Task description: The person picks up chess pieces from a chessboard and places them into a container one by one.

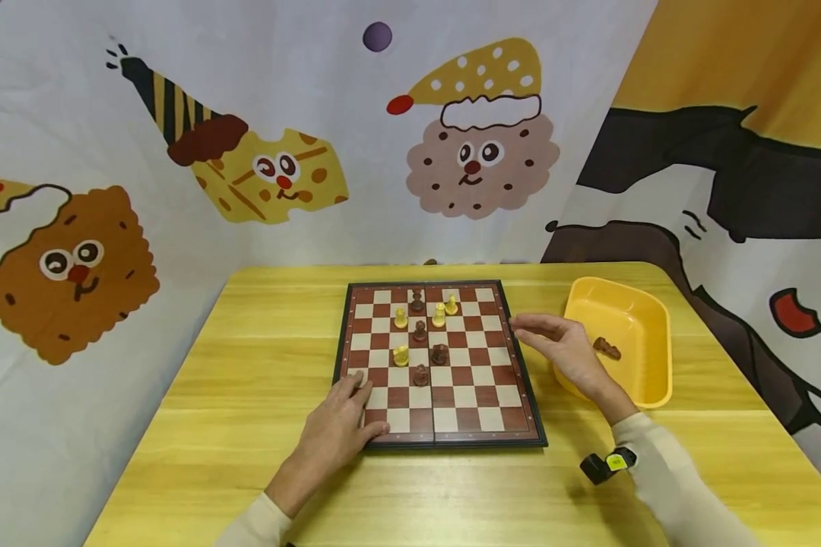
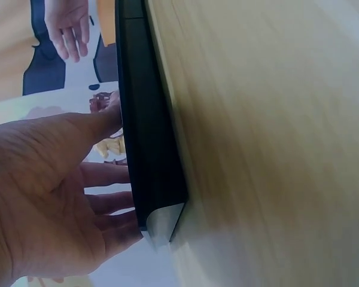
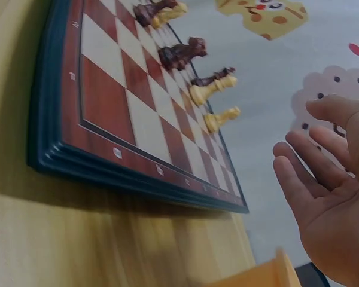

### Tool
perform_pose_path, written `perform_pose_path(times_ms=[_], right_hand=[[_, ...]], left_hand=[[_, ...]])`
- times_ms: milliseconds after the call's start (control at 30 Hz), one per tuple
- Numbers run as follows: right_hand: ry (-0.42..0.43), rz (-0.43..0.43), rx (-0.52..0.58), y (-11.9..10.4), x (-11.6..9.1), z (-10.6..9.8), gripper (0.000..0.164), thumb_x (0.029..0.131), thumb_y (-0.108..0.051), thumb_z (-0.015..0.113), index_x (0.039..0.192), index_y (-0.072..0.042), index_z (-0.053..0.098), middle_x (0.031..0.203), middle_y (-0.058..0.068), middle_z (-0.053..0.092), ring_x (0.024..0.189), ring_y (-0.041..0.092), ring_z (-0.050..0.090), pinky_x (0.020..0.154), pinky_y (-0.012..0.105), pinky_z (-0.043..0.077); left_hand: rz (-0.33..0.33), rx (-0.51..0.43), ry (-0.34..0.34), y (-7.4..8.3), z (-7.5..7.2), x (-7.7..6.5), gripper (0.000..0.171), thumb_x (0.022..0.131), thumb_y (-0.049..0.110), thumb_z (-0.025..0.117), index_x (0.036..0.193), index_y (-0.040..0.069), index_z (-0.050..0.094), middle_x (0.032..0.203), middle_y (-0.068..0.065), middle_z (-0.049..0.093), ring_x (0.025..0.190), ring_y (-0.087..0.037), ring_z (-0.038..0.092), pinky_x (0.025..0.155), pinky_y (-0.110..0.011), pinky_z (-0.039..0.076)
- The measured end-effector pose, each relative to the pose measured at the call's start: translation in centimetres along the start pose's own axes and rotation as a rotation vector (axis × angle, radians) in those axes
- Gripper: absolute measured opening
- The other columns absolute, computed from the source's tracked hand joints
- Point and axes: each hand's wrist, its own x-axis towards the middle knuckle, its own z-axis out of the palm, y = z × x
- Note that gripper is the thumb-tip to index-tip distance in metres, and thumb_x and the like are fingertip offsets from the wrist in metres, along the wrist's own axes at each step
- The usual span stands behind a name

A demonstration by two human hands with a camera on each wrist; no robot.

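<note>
A chessboard (image 1: 465, 376) of brown and cream squares lies on the table with several chess pieces standing on it. Among them are a dark piece (image 1: 420, 374) nearest the front, a yellow knight-like piece (image 1: 400, 355) and a tall yellow piece (image 1: 439, 314). My left hand (image 1: 338, 422) rests on the board's front left corner, its fingers spread over the edge squares. In the left wrist view its fingertips touch the dark rim (image 2: 149, 119). My right hand (image 1: 566, 351) hovers by the board's right edge, fingers extended and nothing in them, as the right wrist view also shows.
To the right of the board stands a yellow plastic tray (image 1: 662, 365), partly behind my right hand. Inside it lie dark brown chess pieces (image 1: 607, 348). A printed cloth (image 1: 376, 152) hangs behind the wooden table (image 1: 246, 380).
</note>
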Motion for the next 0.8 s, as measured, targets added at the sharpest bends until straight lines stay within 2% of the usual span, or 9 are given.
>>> perform_pose_path(times_ms=[267,433,567,800], right_hand=[[-0.082,0.021,-0.049,0.1,0.4,1.6,0.032,0.098,-0.017,0.072,0.125,0.0,0.071,0.126,0.014,0.068,0.12,0.03,0.061,0.089,0.024,0.053],[-0.073,0.038,-0.056,0.3,0.8,3.0,0.035,0.095,-0.02,0.076,0.123,0.0,0.071,0.124,0.016,0.069,0.111,0.027,0.064,0.082,0.025,0.055],[-0.078,0.023,-0.036,0.4,1.2,4.1,0.035,0.094,-0.014,0.077,0.122,0.005,0.07,0.12,0.024,0.068,0.103,0.026,0.069,0.079,0.026,0.057],[-0.128,0.036,-0.061,-0.1,2.0,5.6,0.035,0.093,-0.011,0.076,0.123,0.006,0.069,0.122,0.02,0.068,0.106,0.032,0.068,0.08,0.027,0.057]], left_hand=[[0.01,0.01,-0.023,-0.2,-0.2,0.2,0.077,0.088,0.047,0.079,0.141,-0.005,0.057,0.149,-0.023,0.045,0.139,-0.038,0.04,0.106,-0.053,0.043],[0.026,0.032,-0.027,-0.4,-0.1,0.1,0.078,0.089,0.049,0.077,0.144,-0.002,0.055,0.151,-0.023,0.044,0.14,-0.041,0.04,0.108,-0.054,0.041],[0.042,0.038,-0.031,-0.2,0.0,0.0,0.077,0.089,0.048,0.076,0.146,0.002,0.054,0.151,-0.024,0.043,0.139,-0.043,0.039,0.103,-0.056,0.045],[0.045,0.022,-0.014,0.0,-0.1,-0.1,0.073,0.088,0.044,0.077,0.142,-0.001,0.058,0.148,-0.027,0.044,0.138,-0.044,0.04,0.099,-0.057,0.047]])
